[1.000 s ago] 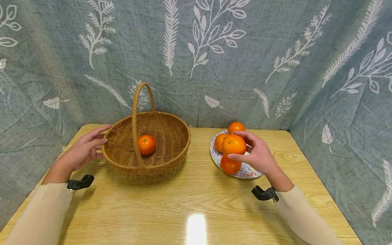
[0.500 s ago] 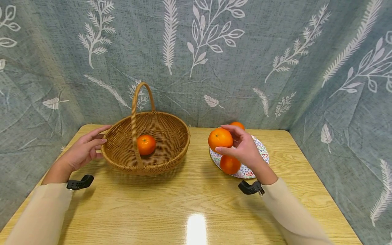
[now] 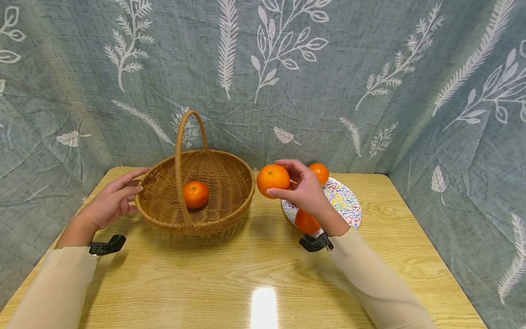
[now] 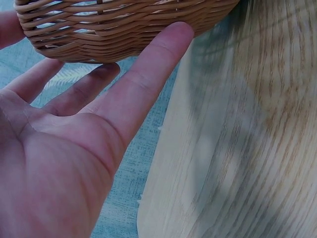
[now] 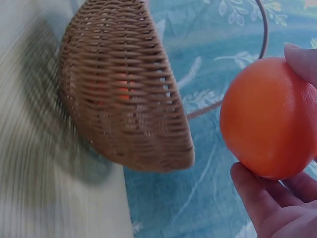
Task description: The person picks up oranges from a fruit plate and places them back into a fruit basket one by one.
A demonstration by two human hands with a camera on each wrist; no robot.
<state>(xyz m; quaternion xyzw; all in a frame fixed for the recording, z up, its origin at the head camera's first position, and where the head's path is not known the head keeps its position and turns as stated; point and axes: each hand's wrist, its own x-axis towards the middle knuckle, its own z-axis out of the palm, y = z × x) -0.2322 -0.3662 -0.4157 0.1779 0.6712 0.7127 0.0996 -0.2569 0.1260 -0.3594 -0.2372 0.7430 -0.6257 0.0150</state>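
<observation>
My right hand (image 3: 302, 185) holds a tangerine (image 3: 272, 180) between thumb and fingers, in the air between the plate and the basket. In the right wrist view the tangerine (image 5: 270, 119) is gripped just beside the basket's outer wall. A brown wicker basket (image 3: 226, 214) with a tall arched handle stands on the left, with one tangerine (image 3: 196, 194) inside. At the basket's left rim my left hand (image 3: 107, 201) rests with its fingers extended. The left wrist view has a finger (image 4: 148, 74) of that hand lying against the woven side (image 4: 124, 25).
A round plate (image 3: 345, 205) with a colourful pattern stands on the right. On it are a tangerine (image 3: 318, 172) at the back and another (image 3: 307, 221) at the front, partly behind my right wrist. The wooden table (image 3: 205, 283) ends at a grey-blue leaf-print cloth (image 3: 263, 114).
My right hand has carried the tangerine leftward from over the plate towards the basket's right rim. My left hand and the basket have stayed in place.
</observation>
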